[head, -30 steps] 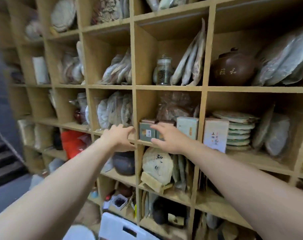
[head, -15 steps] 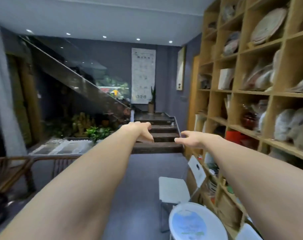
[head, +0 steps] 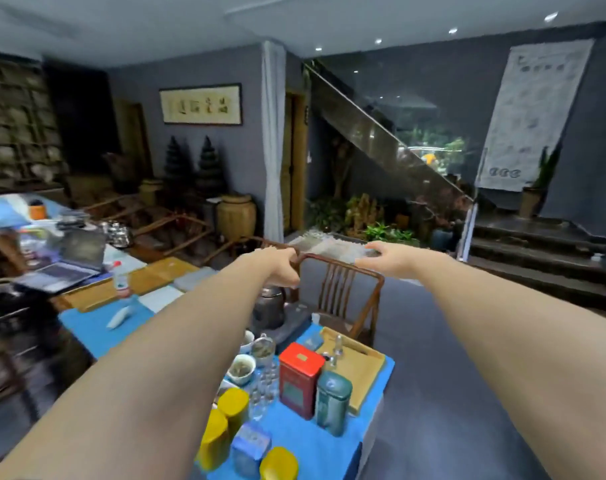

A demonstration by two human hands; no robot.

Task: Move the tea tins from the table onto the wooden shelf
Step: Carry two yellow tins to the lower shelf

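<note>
Left hand: arm stretched forward at full reach, fingers curled loosely downward, holding nothing. Right hand: arm likewise extended, palm down, fingers slack and half spread, also empty. Both hover in the air well apart from each other, above the far end of the table.

Tins: all below and nearer than the hands, standing upright on the blue cloth between the two forearms.
- Red tin: rectangular, metal, red lid, darker label panel; below the left hand and a little to its right.
- Green tin: rounded corners, domed lid, dull sheen; just beside the red tin, on the side toward the right arm.
- Yellow tins: three cylinders, smooth and matte; nearest the left forearm, the last at the lower edge of view.
- Blue tin: small, boxy, patterned face; between the yellow ones.

Other items: white cups with leaves, small clear glasses, a dark kettle directly under the left hand, a pale wooden tray, a slatted wooden chair under the right hand.
</note>
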